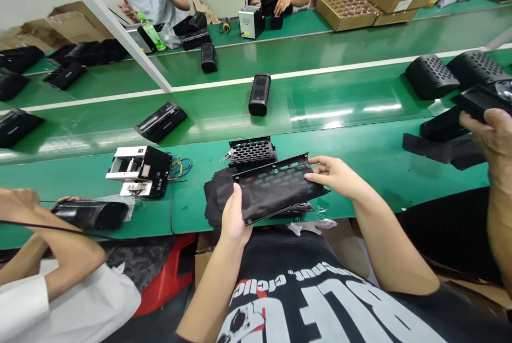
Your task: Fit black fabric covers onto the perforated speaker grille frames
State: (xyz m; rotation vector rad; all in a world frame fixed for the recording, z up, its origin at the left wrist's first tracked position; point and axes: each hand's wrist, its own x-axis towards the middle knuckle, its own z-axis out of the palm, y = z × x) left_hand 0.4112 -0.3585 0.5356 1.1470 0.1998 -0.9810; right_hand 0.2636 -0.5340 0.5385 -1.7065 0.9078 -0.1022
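The left grip [235, 212] is clamped on the left end of a black slotted panel [288, 167], thumb on top; the right grip [334, 175] pinches the panel's other end. Both hold it tilted over the green bench [360, 148], a thin black sheet [272, 196] lying across it. From the panel, a pile of black sheets [213, 204] sits at nine o'clock, another slotted panel [252, 152] at eleven, and a black casing [260, 92] farther off at twelve.

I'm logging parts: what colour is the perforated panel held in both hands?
The perforated panel is black, seen best in the head view.
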